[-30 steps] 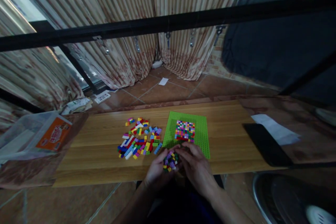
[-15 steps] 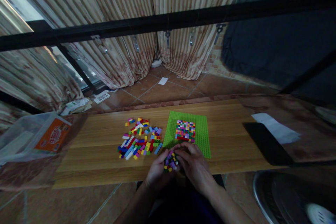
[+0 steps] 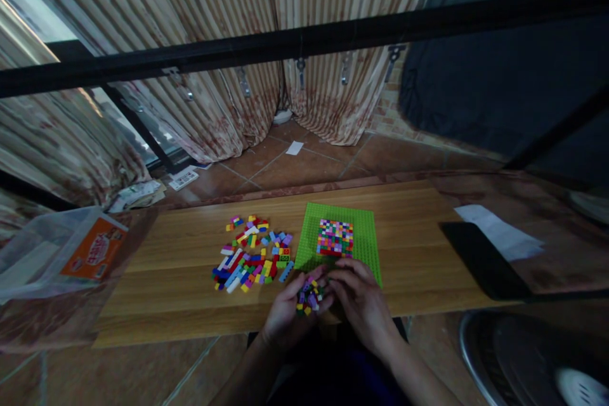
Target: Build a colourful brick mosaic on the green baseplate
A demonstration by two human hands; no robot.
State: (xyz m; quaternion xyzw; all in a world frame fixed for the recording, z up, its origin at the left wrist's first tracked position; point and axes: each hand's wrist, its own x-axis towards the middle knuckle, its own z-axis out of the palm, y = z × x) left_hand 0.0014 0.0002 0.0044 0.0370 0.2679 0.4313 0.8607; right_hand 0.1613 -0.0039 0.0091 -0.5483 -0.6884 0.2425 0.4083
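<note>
My left hand (image 3: pixel 284 316) is cupped at the near edge of the wooden table (image 3: pixel 181 304), holding a handful of small coloured bricks (image 3: pixel 308 297). My right hand (image 3: pixel 364 302) lies beside it, its fingers curled over that handful and touching the bricks. Just beyond the hands a green baseplate (image 3: pixel 364 228) carries a square patch of multicoloured bricks (image 3: pixel 335 237). Left of the plate a loose pile of coloured bricks (image 3: pixel 250 252) is spread on the wood.
A clear plastic bag with an orange label (image 3: pixel 92 248) lies at the table's left end. A black flat object (image 3: pixel 480 259) and a white paper (image 3: pixel 499 232) sit at the right. A black bar (image 3: pixel 304 44) crosses overhead before striped curtains.
Both hands have stayed over the handful of bricks, with the right fingers shifting slightly. The view has tilted a little.
</note>
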